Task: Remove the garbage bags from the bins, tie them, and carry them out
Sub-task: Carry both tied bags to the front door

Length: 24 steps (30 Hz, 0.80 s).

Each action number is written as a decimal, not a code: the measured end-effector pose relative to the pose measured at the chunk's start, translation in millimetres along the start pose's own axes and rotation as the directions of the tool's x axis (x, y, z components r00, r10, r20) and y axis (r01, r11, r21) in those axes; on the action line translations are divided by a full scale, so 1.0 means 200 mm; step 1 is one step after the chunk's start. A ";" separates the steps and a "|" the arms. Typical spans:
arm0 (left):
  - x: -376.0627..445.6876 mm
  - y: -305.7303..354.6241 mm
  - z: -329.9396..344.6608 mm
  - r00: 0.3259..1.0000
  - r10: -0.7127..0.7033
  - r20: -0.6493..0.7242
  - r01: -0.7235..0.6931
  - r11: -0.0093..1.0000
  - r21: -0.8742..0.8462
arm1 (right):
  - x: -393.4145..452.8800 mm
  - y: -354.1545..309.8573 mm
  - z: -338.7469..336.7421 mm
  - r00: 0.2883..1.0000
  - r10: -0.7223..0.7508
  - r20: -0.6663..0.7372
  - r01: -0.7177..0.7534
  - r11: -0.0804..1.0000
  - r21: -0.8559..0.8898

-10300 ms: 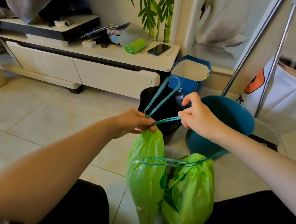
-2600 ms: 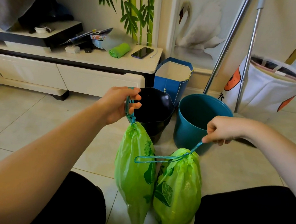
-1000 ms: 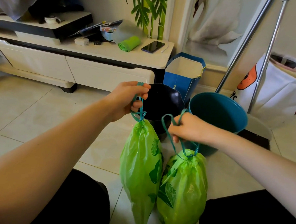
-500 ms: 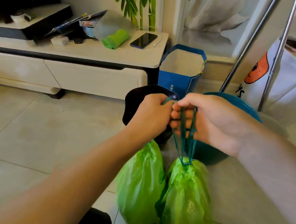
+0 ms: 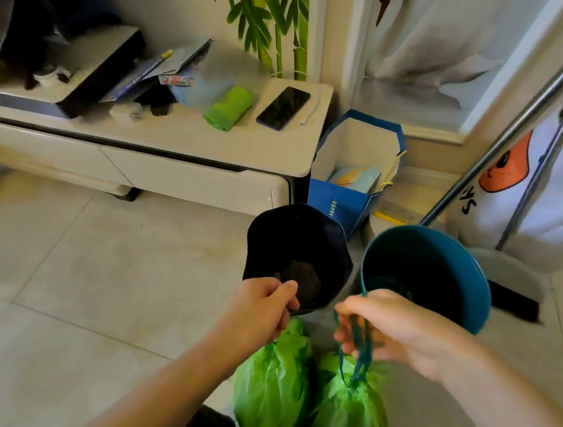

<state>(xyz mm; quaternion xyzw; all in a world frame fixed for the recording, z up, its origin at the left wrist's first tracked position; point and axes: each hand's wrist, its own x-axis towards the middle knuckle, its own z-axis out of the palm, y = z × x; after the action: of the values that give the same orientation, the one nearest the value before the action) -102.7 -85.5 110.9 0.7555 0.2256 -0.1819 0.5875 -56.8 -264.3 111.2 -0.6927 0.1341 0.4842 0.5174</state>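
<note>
Two tied green garbage bags hang side by side below my hands. My left hand (image 5: 260, 309) grips the top of the left bag (image 5: 270, 384); its drawstring is hidden inside the fist. My right hand (image 5: 389, 330) holds the teal drawstring loops (image 5: 358, 351) of the right bag (image 5: 350, 416). Just beyond my hands stand the black bin (image 5: 297, 249) and the teal bin (image 5: 456, 275), both without liners.
A low white cabinet (image 5: 190, 142) at the back carries a phone (image 5: 283, 107), a green bag roll (image 5: 229, 107) and clutter. A blue paper bag (image 5: 353, 172) stands behind the bins. Two metal poles (image 5: 522, 129), a dustpan (image 5: 511, 280) and a white laundry bag (image 5: 556, 198) are on the right.
My hands have parted and dropped lower in view, each with its own bag. The view now looks down from higher up, showing the insides of both bins.
</note>
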 end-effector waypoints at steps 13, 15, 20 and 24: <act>-0.53 0.21 -0.02 0.969 -0.237 0.067 0.219 0.953 0.210 | -0.64 0.07 0.17 0.926 0.322 -0.197 -0.317 0.947 0.060; -0.64 0.26 -0.05 0.967 -0.251 0.046 0.239 0.955 0.174 | -0.77 0.05 0.19 0.921 0.331 -0.205 -0.301 0.939 0.164; -0.99 0.64 -0.13 0.978 -0.187 0.094 0.170 0.972 0.162 | -1.27 -0.10 0.19 0.923 0.287 -0.255 -0.220 0.940 0.261; -1.20 0.92 -0.15 0.975 -0.131 0.178 0.105 0.983 0.149 | -1.65 -0.22 0.19 0.900 0.224 -0.373 -0.118 0.951 0.287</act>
<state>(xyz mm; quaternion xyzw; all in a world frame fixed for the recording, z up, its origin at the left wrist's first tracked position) -199.4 -125.5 395.3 0.7592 0.2009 -0.3019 0.5404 -211.4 -317.0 404.7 -0.6895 0.3598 0.3540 0.5194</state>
